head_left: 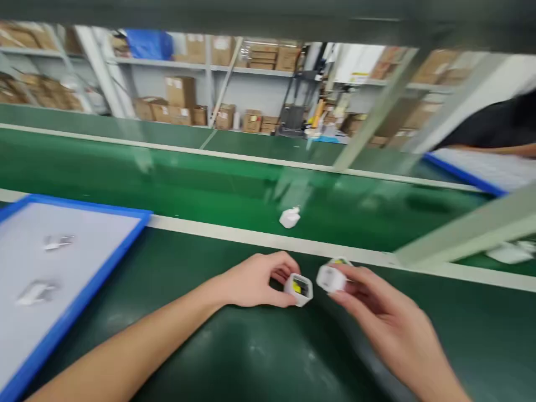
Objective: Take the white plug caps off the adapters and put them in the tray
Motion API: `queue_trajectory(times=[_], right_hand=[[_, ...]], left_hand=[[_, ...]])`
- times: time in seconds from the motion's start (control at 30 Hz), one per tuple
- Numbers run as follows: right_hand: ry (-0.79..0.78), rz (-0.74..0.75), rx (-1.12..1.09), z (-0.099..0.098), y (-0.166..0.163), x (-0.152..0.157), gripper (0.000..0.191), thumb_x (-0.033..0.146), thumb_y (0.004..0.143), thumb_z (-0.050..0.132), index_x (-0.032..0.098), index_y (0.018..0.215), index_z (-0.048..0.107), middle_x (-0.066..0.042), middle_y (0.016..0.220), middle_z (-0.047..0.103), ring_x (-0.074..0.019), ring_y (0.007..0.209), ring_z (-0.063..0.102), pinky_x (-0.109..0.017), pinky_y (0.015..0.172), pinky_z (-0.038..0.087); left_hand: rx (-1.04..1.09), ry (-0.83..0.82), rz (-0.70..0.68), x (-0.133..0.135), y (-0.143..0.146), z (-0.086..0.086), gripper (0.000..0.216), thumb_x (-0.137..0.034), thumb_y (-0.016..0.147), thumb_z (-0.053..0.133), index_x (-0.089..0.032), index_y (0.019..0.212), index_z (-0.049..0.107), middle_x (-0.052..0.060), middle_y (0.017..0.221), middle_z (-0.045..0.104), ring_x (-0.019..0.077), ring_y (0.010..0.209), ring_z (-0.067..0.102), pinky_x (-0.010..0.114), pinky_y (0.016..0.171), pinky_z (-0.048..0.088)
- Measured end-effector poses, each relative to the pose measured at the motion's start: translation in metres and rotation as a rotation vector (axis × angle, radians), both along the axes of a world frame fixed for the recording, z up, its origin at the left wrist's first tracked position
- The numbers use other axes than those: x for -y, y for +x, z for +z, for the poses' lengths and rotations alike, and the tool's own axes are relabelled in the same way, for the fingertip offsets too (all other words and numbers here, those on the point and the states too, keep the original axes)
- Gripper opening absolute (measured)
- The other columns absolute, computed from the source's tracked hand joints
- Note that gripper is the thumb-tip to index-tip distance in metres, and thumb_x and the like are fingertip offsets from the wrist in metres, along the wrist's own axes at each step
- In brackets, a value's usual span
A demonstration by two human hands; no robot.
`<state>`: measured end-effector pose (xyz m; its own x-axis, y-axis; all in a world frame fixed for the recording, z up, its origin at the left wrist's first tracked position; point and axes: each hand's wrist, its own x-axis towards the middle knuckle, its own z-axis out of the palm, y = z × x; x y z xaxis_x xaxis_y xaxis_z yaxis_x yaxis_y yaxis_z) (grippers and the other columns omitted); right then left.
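Observation:
My left hand (255, 280) pinches a small white charger shell (299, 288) whose open face shows yellow and dark parts inside. My right hand (377, 312) grips a second white plastic piece (330, 278) just to the right of the first, the two nearly touching. Both hands hover low over the dark green bench top (234, 357), close to its far edge. Another white charger part (290, 217) lies alone on the bright green conveyor belt (176, 184) just beyond my hands.
A blue-rimmed white tray (106, 262) at the left holds a few small white parts (58, 242). Another blue-rimmed tray (469, 177) sits at the far right beside another person's dark sleeve (494, 125). Shelves of cardboard boxes (180, 95) fill the background.

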<state>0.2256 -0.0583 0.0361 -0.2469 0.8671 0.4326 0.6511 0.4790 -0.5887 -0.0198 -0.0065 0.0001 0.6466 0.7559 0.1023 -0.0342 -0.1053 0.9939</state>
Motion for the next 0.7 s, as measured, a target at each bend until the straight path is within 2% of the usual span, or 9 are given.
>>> queue_trajectory(times=[0.1,0.27,0.5,0.7], right_hand=[[-0.024,0.124,0.149,0.009,-0.013,0.009,0.02,0.028,0.103,0.055,0.025,0.117,0.068,-0.006,0.097,0.069,-0.0191,0.082,0.068,-0.031,0.075,0.057],[-0.18,0.196,0.253,0.003,-0.028,0.015,0.024,0.024,0.106,0.046,0.025,0.123,0.064,-0.005,0.096,0.064,-0.0166,0.08,0.064,-0.029,0.07,0.055],[-0.262,0.17,0.157,0.0,-0.026,0.015,0.019,0.029,0.106,0.049,0.022,0.108,0.066,-0.004,0.088,0.063,-0.0165,0.075,0.06,-0.029,0.065,0.05],[-0.325,0.146,0.096,-0.006,-0.025,0.012,0.017,0.03,0.105,0.052,0.023,0.106,0.068,-0.003,0.087,0.062,-0.0159,0.075,0.058,-0.028,0.066,0.046]], left_hand=[[-0.179,0.167,0.002,0.012,-0.001,0.0,0.028,-0.026,0.08,0.077,-0.021,0.104,0.064,0.003,0.106,0.073,0.021,0.099,0.068,0.034,0.09,0.05],[-0.35,0.217,0.023,0.018,0.005,0.002,0.028,-0.034,0.082,0.074,-0.025,0.107,0.065,0.001,0.108,0.07,0.0218,0.1,0.064,0.032,0.083,0.048],[-0.365,0.257,0.021,0.016,0.007,-0.008,0.029,-0.04,0.082,0.073,-0.028,0.107,0.066,0.0,0.106,0.068,0.0221,0.099,0.063,0.032,0.082,0.048],[-0.352,0.248,0.026,0.015,0.008,-0.011,0.027,-0.041,0.081,0.073,-0.028,0.104,0.066,-0.001,0.103,0.067,0.0209,0.096,0.063,0.031,0.081,0.047]])
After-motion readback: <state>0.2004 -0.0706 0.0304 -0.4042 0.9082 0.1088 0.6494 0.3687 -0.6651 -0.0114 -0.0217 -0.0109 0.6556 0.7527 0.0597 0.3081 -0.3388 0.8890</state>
